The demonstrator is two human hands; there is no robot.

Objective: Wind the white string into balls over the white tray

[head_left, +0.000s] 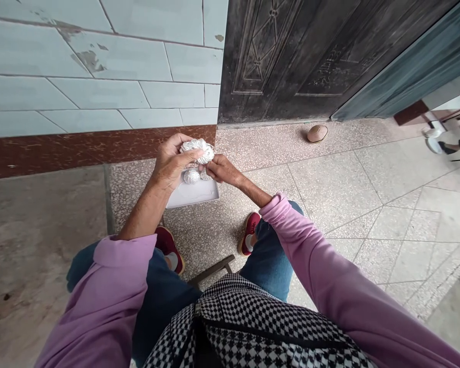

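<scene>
My left hand (pixel 171 162) is closed around a bundle of white yarn (pixel 197 148), its thumb pressed across the front. Close against the bundle's lower right side, my right hand (pixel 222 169) has its fingers pinched together on the white yarn. The exact strand between those fingertips is too small to make out. Below both hands, a shallow white box (pixel 193 197) rests on the speckled floor. Inside it lies a white ball of yarn (pixel 191 177), with more white yarn beside it, partly covered by my right hand. A thin loose strand trails over the box's bottom.
A tiled wall (pixel 130 56) and a dark carved door (pixel 268 61) stand in front. A round pinkish object (pixel 317 134) lies by the doorstep. Between my red shoes a wooden bar (pixel 212 271) shows. Another person's foot (pixel 447 148) is at the far right.
</scene>
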